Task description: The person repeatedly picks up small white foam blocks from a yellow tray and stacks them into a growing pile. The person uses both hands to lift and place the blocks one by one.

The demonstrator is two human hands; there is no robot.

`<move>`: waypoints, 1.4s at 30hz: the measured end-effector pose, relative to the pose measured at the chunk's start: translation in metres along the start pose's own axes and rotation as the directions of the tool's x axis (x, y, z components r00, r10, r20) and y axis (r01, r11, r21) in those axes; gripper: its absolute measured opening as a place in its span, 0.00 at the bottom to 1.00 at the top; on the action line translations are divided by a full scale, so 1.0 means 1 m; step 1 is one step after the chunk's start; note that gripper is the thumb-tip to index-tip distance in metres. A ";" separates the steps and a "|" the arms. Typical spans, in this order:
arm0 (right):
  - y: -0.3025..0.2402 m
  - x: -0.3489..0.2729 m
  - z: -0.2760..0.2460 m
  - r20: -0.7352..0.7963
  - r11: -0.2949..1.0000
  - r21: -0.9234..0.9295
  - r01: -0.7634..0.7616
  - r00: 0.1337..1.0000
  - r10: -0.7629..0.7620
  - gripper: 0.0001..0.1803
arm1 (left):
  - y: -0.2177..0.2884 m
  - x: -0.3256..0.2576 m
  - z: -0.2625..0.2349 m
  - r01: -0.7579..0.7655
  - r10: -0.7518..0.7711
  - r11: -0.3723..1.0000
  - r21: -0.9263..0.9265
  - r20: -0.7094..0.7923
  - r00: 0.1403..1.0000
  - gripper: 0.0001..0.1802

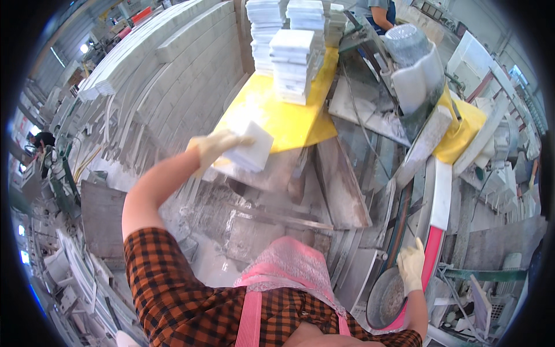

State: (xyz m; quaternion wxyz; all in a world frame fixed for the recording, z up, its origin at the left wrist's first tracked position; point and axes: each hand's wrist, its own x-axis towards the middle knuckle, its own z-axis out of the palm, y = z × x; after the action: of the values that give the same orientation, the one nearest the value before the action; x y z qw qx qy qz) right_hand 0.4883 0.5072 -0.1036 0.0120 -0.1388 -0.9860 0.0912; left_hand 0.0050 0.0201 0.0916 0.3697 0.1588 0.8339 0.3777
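My left hand (222,144), in a pale glove, grips a square white stone tile (252,148) by its side, over the near edge of a yellow sheet (295,128). Farther back on that sheet rise stacks of similar white tiles (291,63). My right hand (411,265), also gloved, is low at the right with its fingers apart and nothing visible in it. It is beside a narrow red strip (432,257) that continues from a white strip (442,196), and just above a round grey pan (386,298).
Long pale stone slabs (191,75) are piled at the left. A motor-like machine (413,69) with a hanging cable stands at the back right, near a yellow cover (462,127). Boards (341,191) lean below the sheet. Another person (378,14) is at the back.
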 end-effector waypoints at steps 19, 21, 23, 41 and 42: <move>-0.232 0.362 -0.164 -0.338 0.555 0.777 0.297 0.941 -0.030 0.20 | 0.158 0.071 -0.113 -0.390 0.289 0.780 -0.490 -0.271 0.918 0.35; -0.270 0.400 -0.198 -0.308 0.304 0.910 0.281 0.950 0.043 0.26 | 0.192 0.095 -0.120 -0.351 0.270 0.807 -0.476 -0.231 0.935 0.34; -0.297 0.431 -0.230 -0.160 0.035 0.987 0.158 0.983 0.084 0.32 | 0.210 0.113 -0.128 -0.346 0.292 0.846 -0.407 -0.189 0.937 0.33; -0.373 0.505 -0.237 -0.324 0.359 0.873 0.330 0.943 -0.080 0.26 | 0.227 0.142 -0.179 -0.286 0.326 0.874 0.392 -0.039 0.945 0.38; -0.374 0.506 -0.237 -0.335 0.367 0.865 0.342 0.938 -0.085 0.26 | 0.226 0.144 -0.182 -0.305 0.356 0.800 0.516 0.000 0.934 0.39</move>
State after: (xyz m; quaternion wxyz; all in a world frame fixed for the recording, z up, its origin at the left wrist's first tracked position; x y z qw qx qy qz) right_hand -0.0879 0.3348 0.1975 0.2133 0.0110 -0.7736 0.5966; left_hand -0.2292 0.1556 0.2696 0.2020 0.3750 0.8800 0.2102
